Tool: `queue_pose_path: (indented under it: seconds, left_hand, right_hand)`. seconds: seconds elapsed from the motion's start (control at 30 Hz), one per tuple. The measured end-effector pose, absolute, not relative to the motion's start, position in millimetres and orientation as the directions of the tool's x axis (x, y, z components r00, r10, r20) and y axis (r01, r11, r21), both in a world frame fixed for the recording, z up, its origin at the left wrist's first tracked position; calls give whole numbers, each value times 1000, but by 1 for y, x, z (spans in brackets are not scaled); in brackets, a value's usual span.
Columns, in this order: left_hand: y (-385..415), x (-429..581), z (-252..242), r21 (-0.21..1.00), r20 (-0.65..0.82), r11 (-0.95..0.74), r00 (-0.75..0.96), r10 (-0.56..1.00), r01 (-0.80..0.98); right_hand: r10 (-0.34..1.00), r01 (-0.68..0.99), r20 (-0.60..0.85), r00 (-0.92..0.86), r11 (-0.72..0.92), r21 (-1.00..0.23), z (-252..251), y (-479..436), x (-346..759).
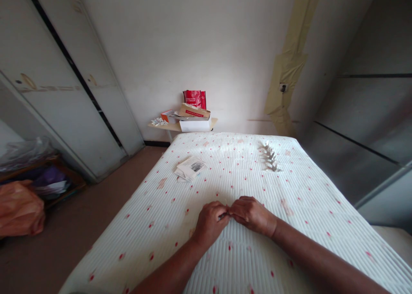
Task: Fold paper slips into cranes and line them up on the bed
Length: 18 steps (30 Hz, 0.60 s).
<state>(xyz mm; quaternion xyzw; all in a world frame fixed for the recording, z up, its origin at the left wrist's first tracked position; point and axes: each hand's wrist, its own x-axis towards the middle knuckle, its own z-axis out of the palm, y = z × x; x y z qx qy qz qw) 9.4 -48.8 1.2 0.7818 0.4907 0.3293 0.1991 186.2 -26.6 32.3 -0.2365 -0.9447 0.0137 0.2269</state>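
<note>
From the head view, your left hand (210,222) and right hand (251,213) meet fingertip to fingertip low on the bed (299,259), both pinched on a small folded paper piece (224,216) held between them just above the sheet. The piece is mostly hidden by your fingers, so its shape cannot be told.

Writing is scarce. The red bag (195,98) on the small desk (154,125) against the far wall carries white lettering, too small to read. The flat brown packet (194,111) below it has a red strip with print, also unreadable, and it lies on a white box (195,125). The stack of paper sheets (190,168) on the bed shows a dark printed picture, no legible words.

A row of small folded paper figures (269,157) stands on the bed, well ahead of your right hand. The stack of sheets lies ahead of your left hand, near the bed's left edge. Between them and your hands the spotted sheet lies flat.

The bed's left edge drops to bare floor (64,247), with a cupboard (64,113) and an orange plastic bag (19,214) beyond. Its right edge runs close along grey panels (363,126).
</note>
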Motion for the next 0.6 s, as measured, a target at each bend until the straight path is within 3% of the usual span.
queue_pose_path:
  seconds: [0.6]
  left_hand:
    - [-48,9,-4,601,347,-454,297,890,658]
  right_hand:
    - [468,441,394,-791,883,-163,37,-30,182]
